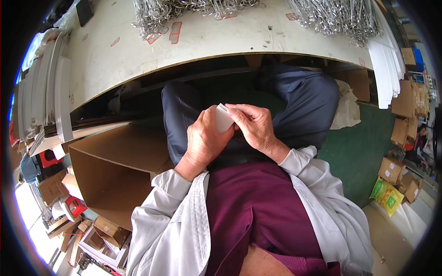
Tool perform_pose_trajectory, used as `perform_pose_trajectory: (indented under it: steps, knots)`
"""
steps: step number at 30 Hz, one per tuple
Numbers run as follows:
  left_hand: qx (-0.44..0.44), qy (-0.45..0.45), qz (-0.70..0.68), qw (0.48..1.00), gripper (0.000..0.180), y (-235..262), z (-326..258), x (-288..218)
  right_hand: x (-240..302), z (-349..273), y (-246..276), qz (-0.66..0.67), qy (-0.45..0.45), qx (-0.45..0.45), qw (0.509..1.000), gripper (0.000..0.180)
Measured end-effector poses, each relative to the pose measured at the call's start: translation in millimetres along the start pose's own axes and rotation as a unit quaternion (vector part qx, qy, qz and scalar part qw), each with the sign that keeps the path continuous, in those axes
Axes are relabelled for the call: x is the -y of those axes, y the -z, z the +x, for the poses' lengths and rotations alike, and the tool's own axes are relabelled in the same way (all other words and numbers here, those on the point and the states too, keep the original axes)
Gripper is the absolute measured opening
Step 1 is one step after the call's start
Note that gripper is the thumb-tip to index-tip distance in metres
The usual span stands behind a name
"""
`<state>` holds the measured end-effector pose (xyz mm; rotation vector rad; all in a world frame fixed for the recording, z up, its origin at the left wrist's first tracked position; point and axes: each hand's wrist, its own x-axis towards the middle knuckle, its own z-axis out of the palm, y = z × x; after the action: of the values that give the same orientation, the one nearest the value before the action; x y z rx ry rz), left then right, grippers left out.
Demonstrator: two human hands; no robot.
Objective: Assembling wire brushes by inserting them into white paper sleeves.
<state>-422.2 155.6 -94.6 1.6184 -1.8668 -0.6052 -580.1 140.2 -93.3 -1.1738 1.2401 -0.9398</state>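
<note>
A small white piece of folded card or paper [223, 118] is held above my lap, between my two hands. My left hand [205, 138] is closed around its left and lower side, with the thumb along the lower edge. My right hand [256, 125] pinches its upper right edge, with thumb and forefinger at the corner. A narrow fold or flap shows at the top of the card. The fingers beneath it are hidden, so I cannot see its underside.
Bunches of metal wire hooks [336, 20] lie on the white table [207, 41] ahead. White strips stand in stacks at its left [62, 92] and right ends [384, 69]. An open cardboard box [115, 179] is beside my left leg. More cartons [391, 169] stand at far right.
</note>
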Motion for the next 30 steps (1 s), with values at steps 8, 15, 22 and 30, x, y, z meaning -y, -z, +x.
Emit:
perform_pose_trajectory:
  steps: [8,15,22,30]
  knots:
    - [-0.003,0.006,-0.017,1.0,0.055,2,-3,6,-4,-4,2,-0.127,0.11,0.045,0.985,0.039]
    - [0.006,0.031,-0.033,0.999,0.055,2,-4,11,-4,-8,-5,-0.091,0.119,0.058,0.987,0.041]
    - [0.006,0.023,-0.052,0.998,0.055,6,5,9,1,-4,-6,0.026,0.052,0.062,0.996,0.041]
    - [-0.001,0.024,-0.051,0.998,0.054,5,2,6,4,-7,-4,-0.018,0.053,0.075,0.996,0.043]
